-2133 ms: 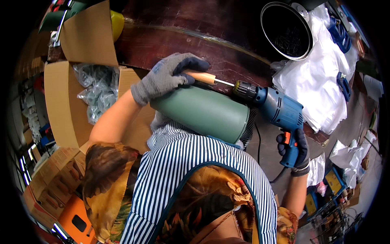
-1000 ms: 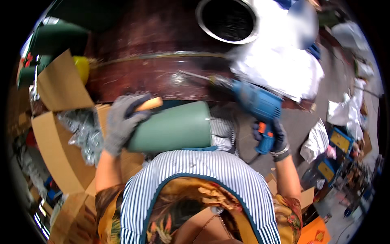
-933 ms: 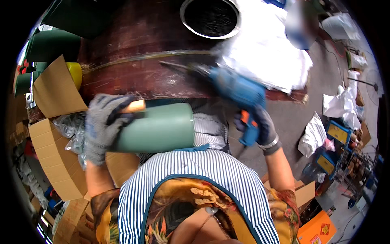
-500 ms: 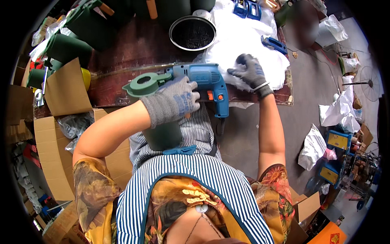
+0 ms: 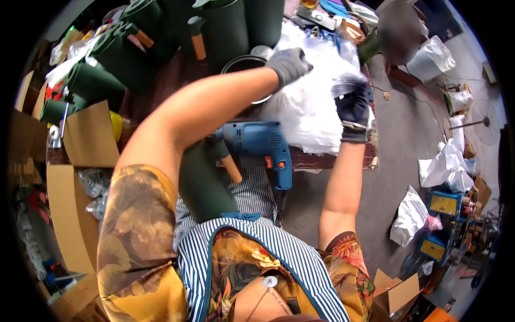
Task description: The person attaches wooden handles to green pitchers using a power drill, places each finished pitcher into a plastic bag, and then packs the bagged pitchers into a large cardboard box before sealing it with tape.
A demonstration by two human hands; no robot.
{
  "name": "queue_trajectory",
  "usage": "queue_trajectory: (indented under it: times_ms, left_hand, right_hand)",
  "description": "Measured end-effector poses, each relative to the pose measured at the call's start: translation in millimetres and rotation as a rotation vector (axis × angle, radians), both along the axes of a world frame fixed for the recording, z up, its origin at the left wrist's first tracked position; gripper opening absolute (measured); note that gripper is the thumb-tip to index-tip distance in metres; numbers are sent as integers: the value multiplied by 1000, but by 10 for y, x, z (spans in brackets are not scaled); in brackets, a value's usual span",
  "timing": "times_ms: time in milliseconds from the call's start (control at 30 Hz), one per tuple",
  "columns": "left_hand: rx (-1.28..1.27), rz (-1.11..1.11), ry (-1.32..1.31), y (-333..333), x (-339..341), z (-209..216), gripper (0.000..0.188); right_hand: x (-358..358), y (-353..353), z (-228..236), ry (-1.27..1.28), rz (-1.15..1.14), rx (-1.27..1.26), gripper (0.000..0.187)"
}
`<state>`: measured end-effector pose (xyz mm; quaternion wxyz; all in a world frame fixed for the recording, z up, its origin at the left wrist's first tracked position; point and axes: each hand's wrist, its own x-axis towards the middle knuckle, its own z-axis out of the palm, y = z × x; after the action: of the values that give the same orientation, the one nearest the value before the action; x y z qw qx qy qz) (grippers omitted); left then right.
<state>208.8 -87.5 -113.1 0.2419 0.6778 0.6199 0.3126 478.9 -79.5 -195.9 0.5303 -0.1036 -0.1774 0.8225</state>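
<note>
My left hand [image 5: 290, 67], in a grey knitted glove, reaches out past a round bowl [image 5: 236, 65] to the edge of a heap of white plastic sheeting [image 5: 308, 115]. Its fingers are curled; what they hold, if anything, is hidden. At the heap's right side is my right hand [image 5: 354, 104], gloved too, its fingers dark and smeared by motion. Against my apron leans a dark green canister [image 5: 204, 180] with a wooden-gripped handle [image 5: 230, 167]. Beside it a blue power drill [image 5: 252, 140] rests at the table edge, untouched by either hand. My left forearm covers the canister's top.
Several green canisters [image 5: 220, 32] stand along the table's far left. A cardboard flap [image 5: 91, 134] and an open carton [image 5: 72, 214] are at the left. To the right, white sacks [image 5: 410, 217], blue-and-yellow boxes [image 5: 444, 204] and a fan [image 5: 484, 122] stand on the floor.
My left hand has left the canister and drill and moved forward to the plastic sheeting. My right hand has shifted slightly right. The canister's green lid is now hidden behind my forearm.
</note>
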Motion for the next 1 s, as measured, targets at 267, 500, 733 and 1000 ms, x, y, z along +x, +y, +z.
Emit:
queue_trajectory:
  times_ms: [267,500,733,1000]
  left_hand:
    - [91,-352,-178,-1075,-2266,149,25]
    - [193,356,-316,-3461,-2574,-481,37]
    - [71,293,254,-4779,-1921,-1141,36]
    - [287,378,-152,-3898,-2670,181,25]
  right_hand:
    - [-1507,-1445,850,-1262,402,902,23]
    - [-2008,-2044,655,-1453,-157,1688,26]
    - [-1632,-2904,339,-1490,-81,1520,28]
    - [-1264,-3594,189,-1320,178,1225,38]
